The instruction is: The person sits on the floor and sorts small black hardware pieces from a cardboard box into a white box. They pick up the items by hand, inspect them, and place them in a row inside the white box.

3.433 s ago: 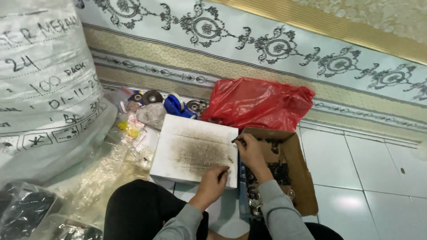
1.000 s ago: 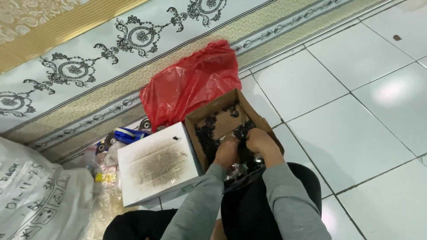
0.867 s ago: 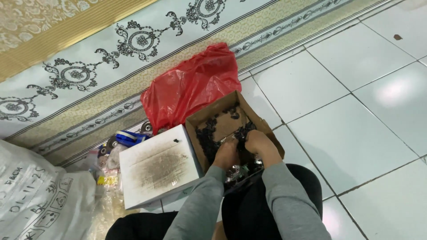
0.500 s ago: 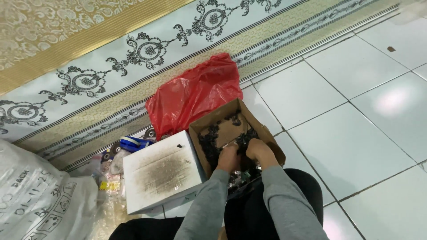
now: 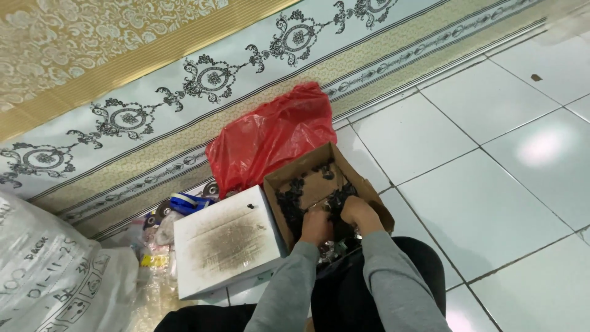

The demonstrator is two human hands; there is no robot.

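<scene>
Cardboard box [image 5: 307, 178] sits open on the tiled floor [image 5: 491, 184] right in front of our knees, with small dark metal parts [image 5: 289, 206] heaped inside. Our left hand [image 5: 316, 226] and right hand [image 5: 358, 213] are both down among them at the near edge; whether the fingers grip anything we cannot tell. Touching the box's left side lies a stained white board [image 5: 224, 246]. Behind it slumps a red plastic bag [image 5: 270, 135], and a large white sack [image 5: 43, 276] stands far left.

Both forearms in grey sleeves reach forward, close together; the left hand [image 5: 316, 225] and right hand [image 5: 360, 213] sit side by side, knuckles up. Fingers curl downward, tips hidden.
</scene>
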